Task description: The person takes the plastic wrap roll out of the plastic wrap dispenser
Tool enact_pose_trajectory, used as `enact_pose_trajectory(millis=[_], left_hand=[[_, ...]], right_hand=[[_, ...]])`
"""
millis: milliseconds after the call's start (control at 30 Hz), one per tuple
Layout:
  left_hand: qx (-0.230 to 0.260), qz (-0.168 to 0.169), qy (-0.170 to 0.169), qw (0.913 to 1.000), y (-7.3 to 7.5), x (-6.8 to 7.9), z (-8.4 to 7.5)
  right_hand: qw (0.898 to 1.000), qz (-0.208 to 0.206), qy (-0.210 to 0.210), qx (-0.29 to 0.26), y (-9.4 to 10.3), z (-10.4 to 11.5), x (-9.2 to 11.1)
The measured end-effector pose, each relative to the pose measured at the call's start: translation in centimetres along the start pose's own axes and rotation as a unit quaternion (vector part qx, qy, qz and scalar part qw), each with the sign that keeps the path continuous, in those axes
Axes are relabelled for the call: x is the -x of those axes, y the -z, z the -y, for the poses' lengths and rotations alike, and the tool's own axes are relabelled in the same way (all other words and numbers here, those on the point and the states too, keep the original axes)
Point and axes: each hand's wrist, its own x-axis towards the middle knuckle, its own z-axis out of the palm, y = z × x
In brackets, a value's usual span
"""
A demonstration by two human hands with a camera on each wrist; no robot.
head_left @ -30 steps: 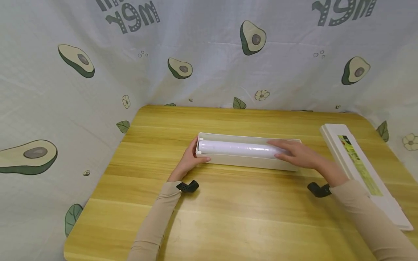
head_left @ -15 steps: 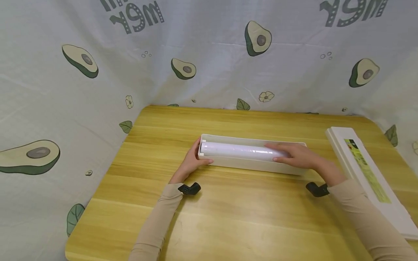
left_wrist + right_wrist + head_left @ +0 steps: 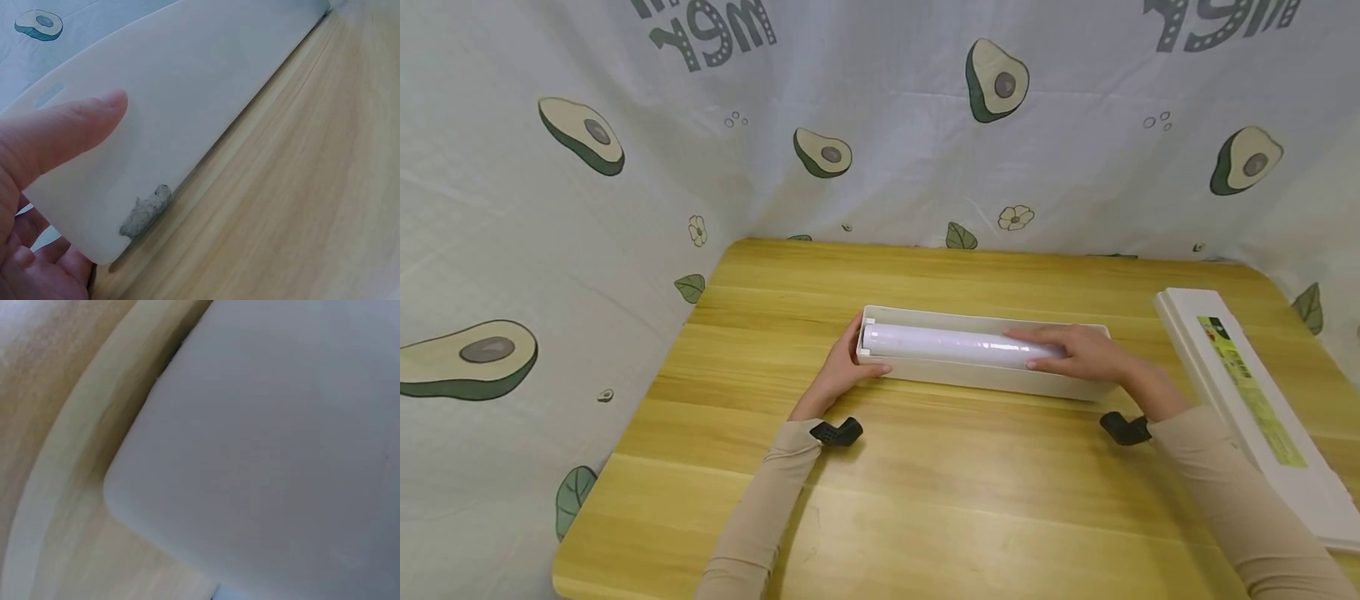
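Note:
A long white open-topped box [image 3: 955, 373] lies across the table, with a shiny pale roll of what looks like cling film [image 3: 940, 341] lengthwise inside it. My left hand [image 3: 841, 367] grips the box's left end, thumb on the front wall and fingers round the end. In the left wrist view the thumb presses the box wall [image 3: 187, 81], which has a grey patch near its lower corner. Over the right part of the roll, my right hand [image 3: 1078, 354] holds it between thumb and fingers, hiding its right end. The right wrist view shows only a smooth white corner, with no hand.
A long white lid-like piece [image 3: 1262, 417] with a green and yellow label lies slantwise at the right, beside my right forearm. The wooden table [image 3: 970, 483] has rounded corners, and a curtain printed with avocados [image 3: 880, 192] hangs behind it.
The whole head view has shifted slightly, moving table things rightward in the picture. My right hand has slid a little left along the roll; my left hand keeps its grip on the box.

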Motion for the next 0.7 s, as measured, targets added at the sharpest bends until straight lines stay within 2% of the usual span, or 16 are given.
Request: enact_pose_trajectory(millis=[167, 400, 633, 700], left_hand=[[0.002, 0.001, 0.0, 1.0, 0.01, -0.07, 0.11], [0.004, 0.001, 0.003, 1.0, -0.15, 0.2, -0.57], [0.013, -0.001, -0.007, 0.9999, -0.25, 0.12, -0.16], [0.015, -0.001, -0.009, 0.9999, -0.23, 0.17, -0.18]], right_hand=[[1.0, -0.002, 0.002, -0.008, 0.0, -0.02, 0.07], [1.0, 0.003, 0.003, -0.013, 0.26, 0.16, 0.09], [0.999, -0.016, 0.041, 0.002, 0.51, 0.29, -0.01], [0.999, -0.015, 0.037, -0.001, 0.44, 0.27, 0.04]])
